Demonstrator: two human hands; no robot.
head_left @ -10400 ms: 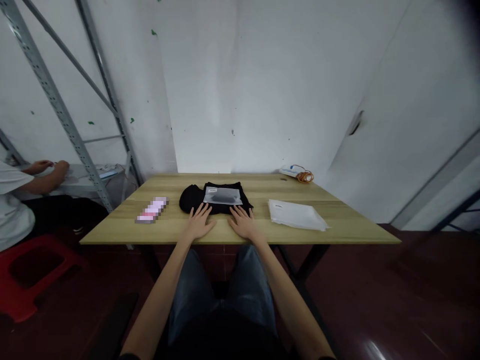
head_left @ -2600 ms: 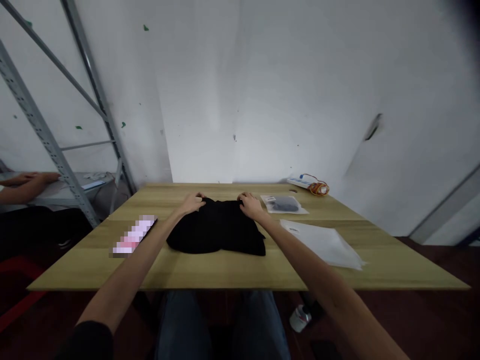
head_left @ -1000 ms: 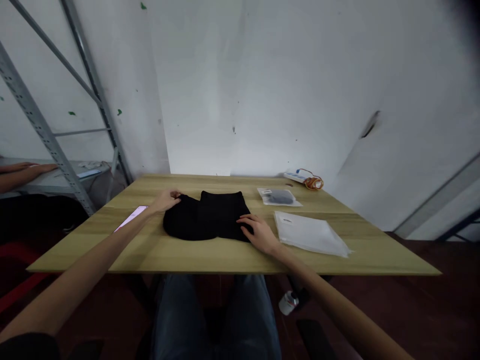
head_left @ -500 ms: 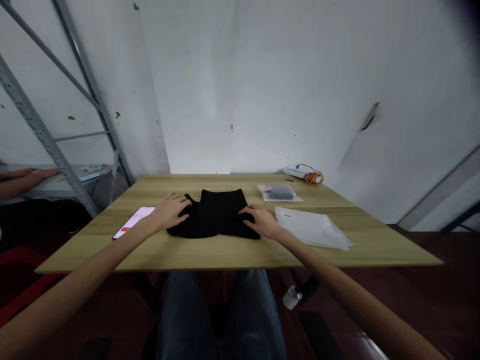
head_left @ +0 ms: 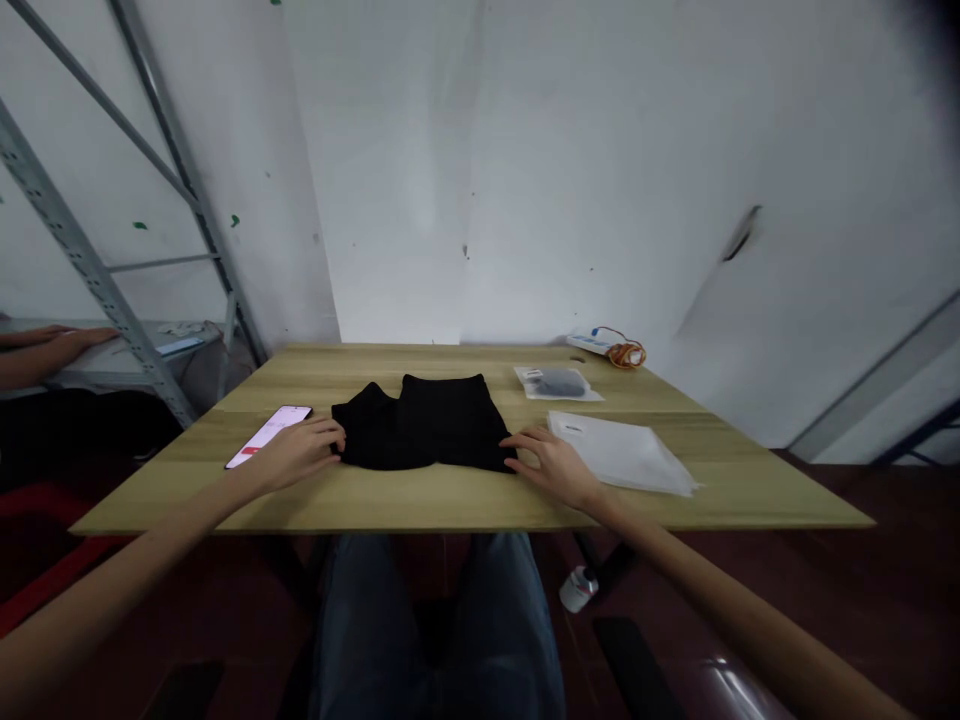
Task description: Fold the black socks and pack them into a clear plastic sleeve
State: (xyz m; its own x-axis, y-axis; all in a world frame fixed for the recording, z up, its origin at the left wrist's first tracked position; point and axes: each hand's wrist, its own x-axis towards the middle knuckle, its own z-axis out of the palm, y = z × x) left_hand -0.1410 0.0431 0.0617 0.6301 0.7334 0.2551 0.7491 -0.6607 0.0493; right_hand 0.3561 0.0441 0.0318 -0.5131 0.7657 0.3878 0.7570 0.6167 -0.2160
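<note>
A black cloth garment [head_left: 427, 425] lies on the wooden table, its left part folded over to an angled edge. My left hand [head_left: 304, 450] is at the garment's left edge, fingers bent against the cloth; whether they pinch it is unclear. At the lower right corner of the garment, my right hand [head_left: 551, 462] has its thumb and forefinger apart, fingertips touching the fabric. A lit phone [head_left: 266, 437] lies just behind my left hand. Beside my right hand is a stack of white translucent bags [head_left: 626, 455].
Farther back lies a clear packet with a dark item [head_left: 559, 383]. A power strip [head_left: 589, 344] with a coiled orange cable [head_left: 626, 354] sits at the back edge. Metal shelving [head_left: 112, 290] stands left, another person's hands [head_left: 64, 343] beyond it. A white bottle [head_left: 578, 589] is on the floor.
My left hand has moved left, off the top of the garment to its left edge. My right hand has slid right and down to the lower right corner.
</note>
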